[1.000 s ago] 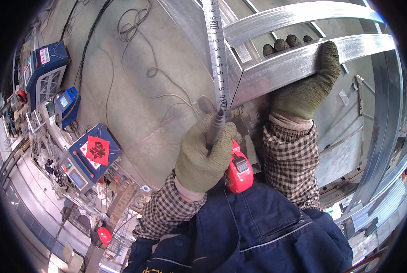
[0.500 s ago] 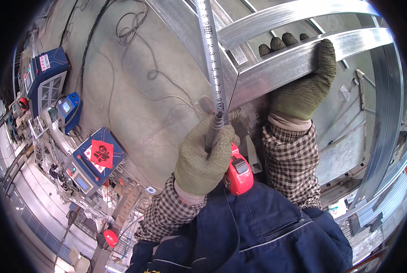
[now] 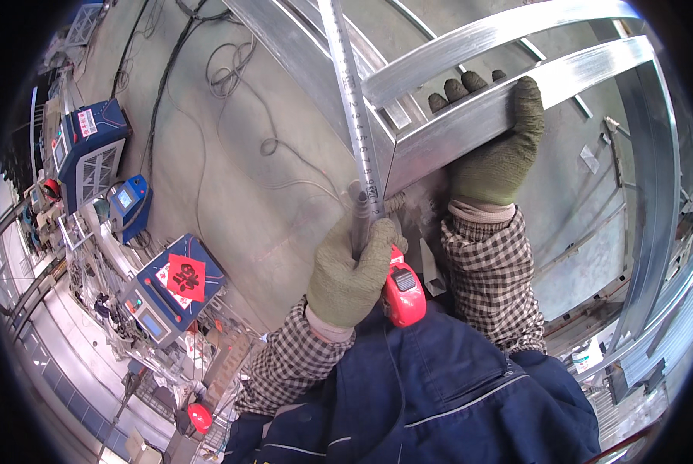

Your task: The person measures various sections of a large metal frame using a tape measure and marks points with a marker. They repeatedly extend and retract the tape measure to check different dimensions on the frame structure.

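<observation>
Grey concrete floor [image 3: 284, 232] with loose black cables [image 3: 230, 62], blue machines [image 3: 91, 155] along left edge, daylight-bright.

Gloved left hand [image 3: 349, 271] on red tape measure [image 3: 403, 294], right hand [image 3: 495, 155] on steel beam [image 3: 501, 108]

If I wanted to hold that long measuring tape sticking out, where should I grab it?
Probably best low down, just above the red tape measure case, where the left hand already pinches the tape blade. The blade is thin, narrow and runs far up along the metal frame, so come from its left side, away from the frame, and press its flat faces with your fingers, not its edges.
</observation>
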Tool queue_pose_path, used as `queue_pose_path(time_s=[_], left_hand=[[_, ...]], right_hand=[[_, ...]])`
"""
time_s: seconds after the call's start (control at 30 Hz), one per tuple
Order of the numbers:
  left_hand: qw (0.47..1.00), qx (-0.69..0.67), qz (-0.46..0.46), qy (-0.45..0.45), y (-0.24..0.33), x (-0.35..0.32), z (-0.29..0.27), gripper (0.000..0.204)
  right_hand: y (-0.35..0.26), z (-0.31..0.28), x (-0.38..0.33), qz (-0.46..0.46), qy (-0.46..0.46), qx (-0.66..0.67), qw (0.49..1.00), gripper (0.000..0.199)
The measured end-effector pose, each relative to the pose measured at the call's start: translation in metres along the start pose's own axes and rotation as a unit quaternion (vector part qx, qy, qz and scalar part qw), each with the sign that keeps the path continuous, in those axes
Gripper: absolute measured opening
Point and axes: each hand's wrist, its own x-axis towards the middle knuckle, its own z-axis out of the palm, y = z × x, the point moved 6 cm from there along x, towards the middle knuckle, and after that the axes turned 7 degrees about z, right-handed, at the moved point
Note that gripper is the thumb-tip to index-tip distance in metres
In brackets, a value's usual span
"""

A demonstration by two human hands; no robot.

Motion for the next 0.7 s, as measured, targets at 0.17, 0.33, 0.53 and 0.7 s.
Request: queue_pose_path(time_s=[0.17, 0.33, 0.53, 0.7], left_hand=[[0.998, 0.041, 0.040, -0.012, -0.001, -0.001, -0.006, 0.031], [0.984, 0.150, 0.069, -0.062, -0.017, 0.001, -0.012, 0.025], [0.994, 0.030, 0.055, -0.093, -0.032, 0.016, -0.016, 0.035], [0.991, -0.024, 0.003, -0.133, -0.025, 0.016, -0.022, 0.036]], right_hand=[[0.004, 0.002, 0.002, 0.017, -0.071, 0.067, 0.995, 0.048], [0.003, -0.001, 0.001, -0.011, -0.060, 0.040, 0.997, 0.049], [0.011, -0.014, 0.016, -0.020, -0.040, 0.049, 0.998, 0.054], [0.014, -0.032, 0.026, 0.009, -0.016, -0.016, 1.000, 0.068]])
